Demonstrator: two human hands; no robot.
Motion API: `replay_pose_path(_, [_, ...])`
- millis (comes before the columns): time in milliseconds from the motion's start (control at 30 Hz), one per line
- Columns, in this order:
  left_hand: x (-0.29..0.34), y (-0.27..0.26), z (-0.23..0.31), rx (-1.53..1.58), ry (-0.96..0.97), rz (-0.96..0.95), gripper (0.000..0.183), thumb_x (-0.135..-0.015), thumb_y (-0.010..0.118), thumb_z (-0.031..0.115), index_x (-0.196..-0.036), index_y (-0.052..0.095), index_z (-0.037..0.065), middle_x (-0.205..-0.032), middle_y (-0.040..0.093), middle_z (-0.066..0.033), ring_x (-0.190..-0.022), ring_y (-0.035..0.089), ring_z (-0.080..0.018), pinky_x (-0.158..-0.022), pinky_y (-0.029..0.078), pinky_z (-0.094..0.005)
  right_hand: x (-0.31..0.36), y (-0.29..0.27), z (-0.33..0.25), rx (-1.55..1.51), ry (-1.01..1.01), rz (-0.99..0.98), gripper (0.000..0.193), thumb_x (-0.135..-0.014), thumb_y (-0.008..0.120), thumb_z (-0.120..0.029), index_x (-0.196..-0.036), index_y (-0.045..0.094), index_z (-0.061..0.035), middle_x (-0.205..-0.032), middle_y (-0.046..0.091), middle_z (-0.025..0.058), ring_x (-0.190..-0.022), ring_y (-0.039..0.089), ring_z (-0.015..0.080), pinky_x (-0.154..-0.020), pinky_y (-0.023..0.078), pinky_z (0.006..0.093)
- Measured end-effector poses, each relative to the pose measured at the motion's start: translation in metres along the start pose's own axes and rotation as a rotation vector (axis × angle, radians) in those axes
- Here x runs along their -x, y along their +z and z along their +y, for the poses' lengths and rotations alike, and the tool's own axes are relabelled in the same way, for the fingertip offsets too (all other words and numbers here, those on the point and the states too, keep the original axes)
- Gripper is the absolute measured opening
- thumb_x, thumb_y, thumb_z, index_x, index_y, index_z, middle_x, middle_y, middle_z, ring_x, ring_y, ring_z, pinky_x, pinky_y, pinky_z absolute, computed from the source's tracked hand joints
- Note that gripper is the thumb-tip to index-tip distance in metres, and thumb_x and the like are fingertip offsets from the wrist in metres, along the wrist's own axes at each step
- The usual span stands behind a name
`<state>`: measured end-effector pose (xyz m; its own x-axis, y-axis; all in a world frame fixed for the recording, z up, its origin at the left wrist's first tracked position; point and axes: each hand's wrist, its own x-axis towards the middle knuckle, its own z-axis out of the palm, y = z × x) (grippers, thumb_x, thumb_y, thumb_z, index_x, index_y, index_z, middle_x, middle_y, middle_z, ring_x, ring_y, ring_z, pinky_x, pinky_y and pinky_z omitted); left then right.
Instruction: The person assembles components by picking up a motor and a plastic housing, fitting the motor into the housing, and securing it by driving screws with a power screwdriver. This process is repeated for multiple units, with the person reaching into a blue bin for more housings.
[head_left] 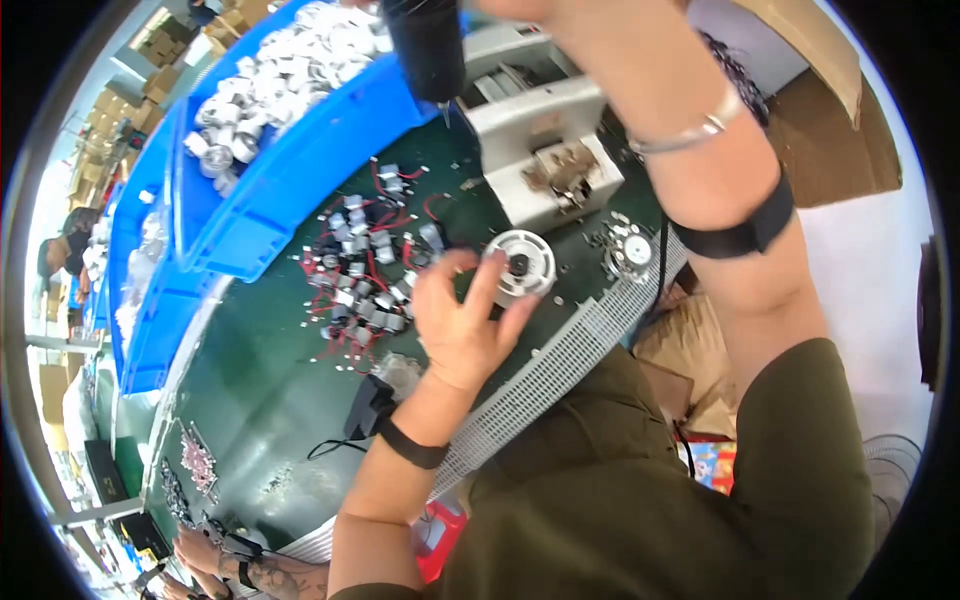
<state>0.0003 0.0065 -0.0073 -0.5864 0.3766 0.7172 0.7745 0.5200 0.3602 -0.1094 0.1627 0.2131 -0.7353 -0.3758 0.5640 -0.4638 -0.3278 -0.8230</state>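
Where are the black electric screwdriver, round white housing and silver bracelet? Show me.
Black electric screwdriver [428, 52]: head view, dark body.
Round white housing [521, 264]: head view, dark centre.
Silver bracelet [690, 134]: head view, its band.

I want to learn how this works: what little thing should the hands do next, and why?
Maybe the right hand should bring the black tool over to the middle of the round silver part. The tool's thin tip points down but is clear of the part, while the left fingers seem to steady the part's edge.
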Motion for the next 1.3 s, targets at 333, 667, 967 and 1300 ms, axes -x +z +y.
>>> replay_pose_path(333, [-0.005,-0.004,-0.007,-0.151,0.124,-0.003,0.033,-0.064,0.076,0.024,-0.094,0.071,0.012,-0.122,0.051,-0.0197,-0.111,0.049,-0.0363,-0.093,0.039,-0.0470,0.119,-0.009,-0.009,0.202,-0.022,0.589,0.042,-0.070,0.070,-0.015,-0.103,0.051,0.0037,-0.072,0.057,0.0084,-0.058,0.056,0.0170,-0.054,0.047,0.0289])
replay_pose_path(667, [-0.003,0.001,-0.017,0.095,0.150,-0.072,0.039,-0.064,0.075,0.020,-0.099,0.065,0.007,-0.107,0.057,-0.0186,-0.095,0.057,-0.0354,-0.083,0.044,-0.0487,0.125,-0.012,0.008,0.149,0.010,0.634,0.045,-0.070,0.068,-0.010,-0.106,0.049,0.0067,-0.069,0.057,0.0089,-0.055,0.056,0.0178,-0.053,0.047,0.0294])
replay_pose_path(967, [-0.001,0.002,-0.016,0.149,0.090,-0.080,0.040,-0.062,0.076,0.018,-0.099,0.064,0.006,-0.107,0.057,-0.0204,-0.092,0.057,-0.0352,-0.080,0.047,-0.0445,0.127,-0.010,0.013,0.173,-0.026,0.629,0.045,-0.071,0.067,-0.008,-0.108,0.048,0.0075,-0.069,0.057,0.0096,-0.054,0.057,0.0185,-0.052,0.047,0.0294])
replay_pose_path(1300, [-0.001,0.001,-0.014,0.139,0.082,-0.097,0.041,-0.062,0.077,0.016,-0.099,0.065,0.005,-0.108,0.057,-0.0204,-0.093,0.057,-0.0349,-0.078,0.049,-0.0417,0.130,-0.009,0.011,0.314,-0.159,0.577,0.045,-0.076,0.066,-0.015,-0.110,0.047,0.0072,-0.069,0.057,0.0108,-0.052,0.056,0.0188,-0.051,0.047,0.0286])
